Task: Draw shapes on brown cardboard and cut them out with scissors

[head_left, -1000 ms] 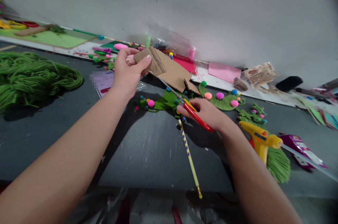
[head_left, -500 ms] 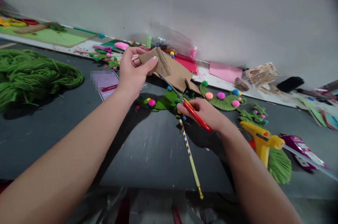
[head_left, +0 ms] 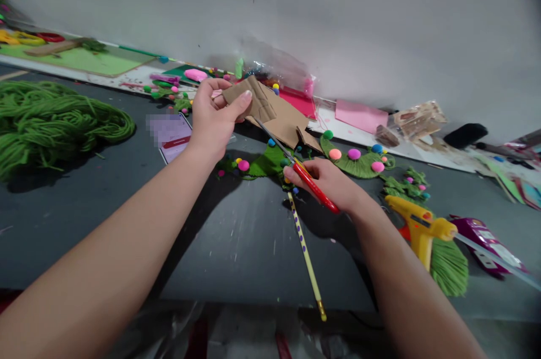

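Pinched between thumb and fingers of my left hand (head_left: 217,111) is a folded piece of cardboard (head_left: 257,102), raised above the dark table. My right hand (head_left: 325,178) is closed around red-handled scissors (head_left: 313,184), whose blades point up and left to the cardboard's lower edge. Whether the blades are cutting into it I cannot tell. Behind lies a larger cardboard sheet (head_left: 287,116). Below the scissors are green decorated pieces with coloured pompoms (head_left: 243,165), and a pale pencil with purple spots (head_left: 305,246) lies nearer to me.
Green yarn (head_left: 59,122) is heaped at the left, beside a phone (head_left: 173,136). At the right are a yellow glue gun (head_left: 422,226), a green yarn-wrapped piece (head_left: 448,269) and a purple packet (head_left: 486,243). Pink paper (head_left: 361,115) lies along the wall.
Both hands, the cardboard and the scissors stay in almost the same place. The whole view has shifted very slightly.
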Available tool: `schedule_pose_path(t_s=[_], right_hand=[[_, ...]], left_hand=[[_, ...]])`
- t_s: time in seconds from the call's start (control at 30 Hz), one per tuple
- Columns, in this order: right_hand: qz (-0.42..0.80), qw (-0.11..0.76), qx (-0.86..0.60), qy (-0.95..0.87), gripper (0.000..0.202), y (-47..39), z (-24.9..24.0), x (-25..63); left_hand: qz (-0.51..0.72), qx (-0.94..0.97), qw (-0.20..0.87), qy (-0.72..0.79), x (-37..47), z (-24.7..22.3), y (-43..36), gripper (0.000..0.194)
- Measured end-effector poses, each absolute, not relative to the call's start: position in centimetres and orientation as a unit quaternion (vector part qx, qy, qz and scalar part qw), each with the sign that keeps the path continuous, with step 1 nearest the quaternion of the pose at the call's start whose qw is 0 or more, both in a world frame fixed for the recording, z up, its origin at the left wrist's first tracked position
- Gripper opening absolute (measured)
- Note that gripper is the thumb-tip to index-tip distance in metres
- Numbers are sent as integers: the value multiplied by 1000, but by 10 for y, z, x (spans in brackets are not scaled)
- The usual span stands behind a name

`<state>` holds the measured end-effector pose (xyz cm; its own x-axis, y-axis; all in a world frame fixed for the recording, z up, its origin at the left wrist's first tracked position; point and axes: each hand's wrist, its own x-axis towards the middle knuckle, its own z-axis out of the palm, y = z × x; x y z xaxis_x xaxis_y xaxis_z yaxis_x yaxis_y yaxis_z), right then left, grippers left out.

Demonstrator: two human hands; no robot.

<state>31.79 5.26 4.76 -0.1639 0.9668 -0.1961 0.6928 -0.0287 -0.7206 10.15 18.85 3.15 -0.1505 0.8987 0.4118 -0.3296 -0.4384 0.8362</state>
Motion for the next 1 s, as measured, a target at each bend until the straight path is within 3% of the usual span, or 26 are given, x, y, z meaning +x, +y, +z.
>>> schedule_pose_path(t_s=[1.0], right_hand=[[371,196,-612,-671,61,50,50,314]], left_hand=[[691,499,430,299,99,29,190,47]])
